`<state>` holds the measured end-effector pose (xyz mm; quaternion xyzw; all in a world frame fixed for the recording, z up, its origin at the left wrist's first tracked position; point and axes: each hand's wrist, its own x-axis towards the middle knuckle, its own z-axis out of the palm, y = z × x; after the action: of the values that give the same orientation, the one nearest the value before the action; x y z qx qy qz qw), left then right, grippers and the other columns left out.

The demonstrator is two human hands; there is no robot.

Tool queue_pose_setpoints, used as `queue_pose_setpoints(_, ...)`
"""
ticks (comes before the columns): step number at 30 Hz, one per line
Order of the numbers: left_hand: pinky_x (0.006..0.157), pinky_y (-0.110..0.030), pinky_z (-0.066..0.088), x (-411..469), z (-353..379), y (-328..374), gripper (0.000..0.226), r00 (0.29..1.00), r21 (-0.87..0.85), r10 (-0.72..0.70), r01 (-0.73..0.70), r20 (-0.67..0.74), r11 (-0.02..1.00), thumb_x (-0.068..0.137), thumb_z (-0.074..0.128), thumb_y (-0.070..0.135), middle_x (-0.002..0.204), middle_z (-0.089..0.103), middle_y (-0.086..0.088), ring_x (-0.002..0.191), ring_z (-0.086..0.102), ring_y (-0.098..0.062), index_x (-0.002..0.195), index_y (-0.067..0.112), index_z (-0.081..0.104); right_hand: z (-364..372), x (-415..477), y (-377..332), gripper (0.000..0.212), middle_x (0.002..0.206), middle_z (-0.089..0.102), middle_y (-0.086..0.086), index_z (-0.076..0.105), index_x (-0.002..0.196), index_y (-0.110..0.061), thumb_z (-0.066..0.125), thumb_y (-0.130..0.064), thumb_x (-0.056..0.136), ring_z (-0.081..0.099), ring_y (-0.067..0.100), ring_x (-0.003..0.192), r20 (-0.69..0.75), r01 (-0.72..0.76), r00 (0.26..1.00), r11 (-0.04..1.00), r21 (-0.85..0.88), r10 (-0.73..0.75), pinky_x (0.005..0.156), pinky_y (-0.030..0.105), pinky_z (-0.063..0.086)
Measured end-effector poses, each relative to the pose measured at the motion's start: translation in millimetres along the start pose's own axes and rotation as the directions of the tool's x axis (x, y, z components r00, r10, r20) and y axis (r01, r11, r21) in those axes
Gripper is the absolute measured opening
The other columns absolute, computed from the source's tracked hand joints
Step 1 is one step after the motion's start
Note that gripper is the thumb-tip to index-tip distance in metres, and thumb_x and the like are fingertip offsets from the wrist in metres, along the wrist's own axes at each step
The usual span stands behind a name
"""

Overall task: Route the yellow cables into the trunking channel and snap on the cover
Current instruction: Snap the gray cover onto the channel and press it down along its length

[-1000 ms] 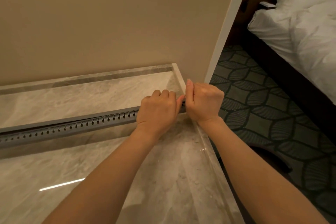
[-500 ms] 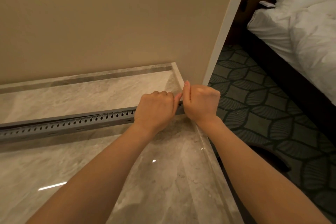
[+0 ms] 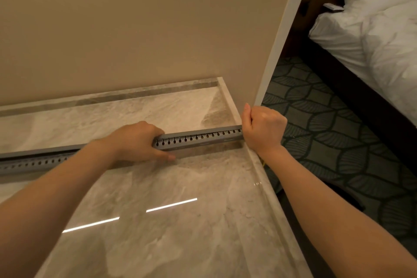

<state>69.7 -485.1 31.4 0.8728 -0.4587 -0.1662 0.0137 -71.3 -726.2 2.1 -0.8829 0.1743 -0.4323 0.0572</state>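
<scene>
A long grey slotted trunking channel [image 3: 198, 139] lies across the marble counter [image 3: 158, 221], its right end at the counter's right edge. My left hand [image 3: 137, 140] is wrapped over the channel near its middle, fingers on top and thumb below on the near side. My right hand [image 3: 262, 128] is closed in a fist around the channel's right end. A short bit of yellow cable [image 3: 263, 162] shows below my right wrist, beside the counter edge. The inside of the channel is hidden; its top looks closed by the cover.
A beige wall [image 3: 135, 29] rises right behind the counter and ends at a white corner post [image 3: 282, 36]. To the right the floor drops to patterned dark carpet [image 3: 327, 142], with a bed in white linen [image 3: 372, 40] beyond.
My left hand has slid left along the channel, away from my right hand, baring a stretch of slotted side between them. My right hand stays on the right end.
</scene>
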Motion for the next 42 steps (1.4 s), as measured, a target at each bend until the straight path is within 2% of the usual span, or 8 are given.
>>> queue_pose_setpoints(4,0.055,-0.024,0.043,-23.1,-4.6,-35.2,0.071,0.993,-0.065,-0.102,0.106,0.057,0.992,0.040,0.048,0.087,0.063,0.062,0.010,0.060,0.058,-0.006,0.076,0.028,0.063,-3.9,0.1,1.0,0.046,0.036,0.039,0.000,0.048,0.042,-0.013,0.048,-0.018,0.088,0.026,0.012,0.034,0.031,0.053,0.998,0.998,-0.040,-0.051,0.041,0.016,0.006)
queue_pose_setpoints(10,0.055,-0.024,0.042,-56.4,-0.1,-78.5,0.068,0.982,-0.101,-0.190,0.191,0.018,0.976,0.036,0.049,0.088,0.065,0.063,0.012,0.064,0.058,-0.004,0.073,0.032,0.062,-12.2,4.2,-2.8,0.042,0.047,0.051,0.004,0.055,0.052,-0.010,0.047,-0.022,0.091,0.045,0.020,0.041,0.230,0.216,0.954,0.973,-0.081,-0.193,0.044,0.023,0.023)
queue_pose_setpoints(16,0.053,-0.025,0.042,-69.7,3.0,-95.7,0.061,0.975,-0.097,-0.224,0.222,-0.003,0.970,0.044,0.053,0.082,0.065,0.062,0.008,0.061,0.058,-0.007,0.074,0.030,0.061,-6.4,19.8,-47.5,0.044,0.080,0.058,-0.003,0.060,0.086,-0.019,0.033,-0.054,0.092,0.051,0.015,0.071,0.653,0.407,0.632,0.896,0.180,-0.418,0.058,0.033,0.046)
queue_pose_setpoints(19,0.049,-0.024,0.037,-70.1,6.5,-95.9,0.054,0.975,-0.059,-0.220,0.217,-0.038,0.974,0.051,0.054,0.079,0.063,0.059,0.008,0.059,0.056,-0.008,0.072,0.030,0.057,9.7,25.3,-72.4,0.047,0.083,0.061,-0.002,0.058,0.100,-0.024,0.032,-0.062,0.089,0.055,0.016,0.073,0.752,0.370,0.485,0.884,0.286,-0.446,0.062,0.035,0.047)
queue_pose_setpoints(22,0.048,-0.023,0.033,-70.3,10.5,-98.9,0.048,0.976,-0.043,-0.185,0.181,-0.114,0.982,0.056,0.057,0.075,0.062,0.056,0.009,0.058,0.053,-0.007,0.066,0.029,0.051,26.0,29.8,-89.3,0.041,0.084,0.065,-0.005,0.058,0.111,-0.031,0.039,-0.060,0.089,0.057,0.014,0.073,0.774,0.262,0.424,0.882,0.392,-0.470,0.061,0.032,0.047)
queue_pose_setpoints(30,0.076,-0.034,0.034,-54.4,16.6,-108.8,0.059,0.918,0.174,-0.086,0.164,-0.386,0.971,0.065,0.042,0.073,0.066,0.056,0.002,0.058,0.050,-0.021,0.074,0.016,0.050,50.5,39.6,-91.4,0.044,0.089,0.064,-0.006,0.060,0.111,-0.027,0.050,-0.060,0.083,0.054,0.012,0.075,0.686,0.298,0.562,0.887,0.352,-0.461,0.062,0.029,0.043)
queue_pose_setpoints(37,0.069,-0.041,0.038,-28.3,10.4,-122.0,0.042,0.849,0.272,0.002,0.167,-0.529,0.948,0.070,0.074,0.045,0.059,0.058,-0.010,0.054,0.055,-0.030,0.072,0.007,0.055,72.3,54.5,-88.8,0.045,0.086,0.062,-0.005,0.062,0.097,-0.020,0.057,-0.061,0.078,0.055,0.014,0.075,0.619,0.264,0.675,0.915,0.306,-0.402,0.060,0.027,0.038)
queue_pose_setpoints(42,0.066,-0.038,0.028,-7.0,3.9,-137.1,0.045,0.784,0.326,0.059,0.188,-0.619,0.926,0.073,0.067,0.051,0.062,0.061,-0.009,0.055,0.057,-0.028,0.070,0.009,0.054,87.1,62.1,-87.9,0.045,0.083,0.066,0.001,0.065,0.092,-0.015,0.064,-0.056,0.075,0.058,0.020,0.077,0.513,0.284,0.761,0.915,0.287,-0.397,0.065,0.030,0.041)
